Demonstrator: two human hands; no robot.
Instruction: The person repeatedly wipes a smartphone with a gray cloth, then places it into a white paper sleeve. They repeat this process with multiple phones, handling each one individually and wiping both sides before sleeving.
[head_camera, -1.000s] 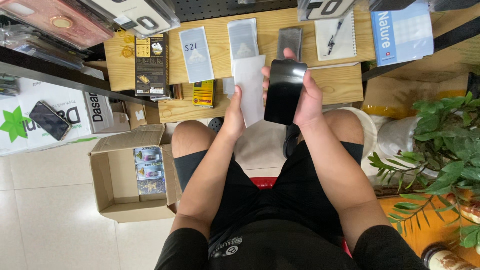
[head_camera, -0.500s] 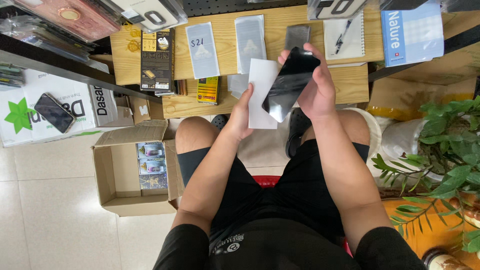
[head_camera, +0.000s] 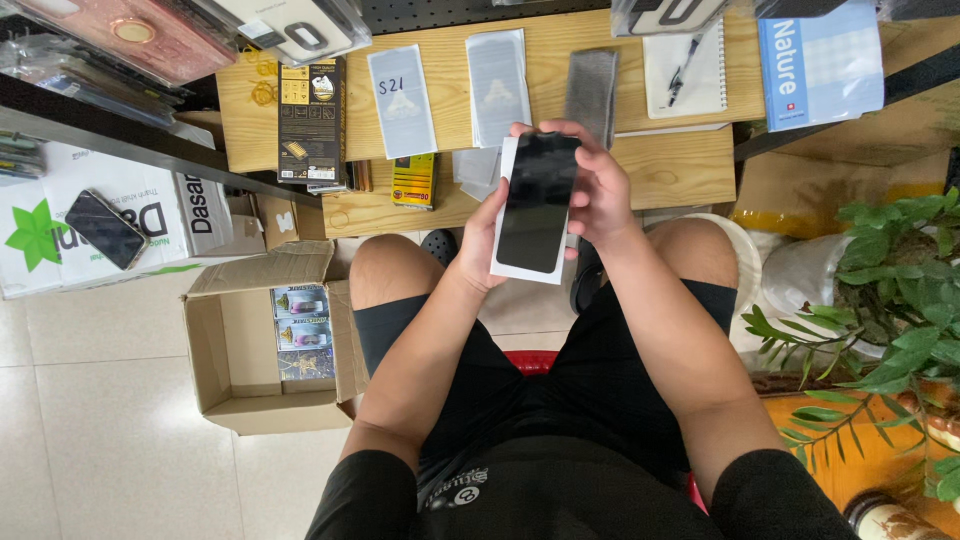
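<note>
L hand (head_camera: 483, 235): grip closed round left edge of white card (head_camera: 508, 262), thumb on front, fingers behind.
R hand (head_camera: 600, 190): grip closed on dark phone (head_camera: 537, 205), fingers curled over top and right edge.
Phone: upright, screen dark, lies flat against the white card; both held above knees, just in front of bench (head_camera: 680, 170) near edge.
Bench top: black box (head_camera: 311, 120) at left end, two clear film sleeves (head_camera: 402, 100) mid, grey cloth (head_camera: 592, 85) beside, notebook w/ pen (head_camera: 685, 70) to right.
Floor: open cardboard box (head_camera: 265, 350) by left knee, small packs inside.
Right side: green plant (head_camera: 890, 270).
</note>
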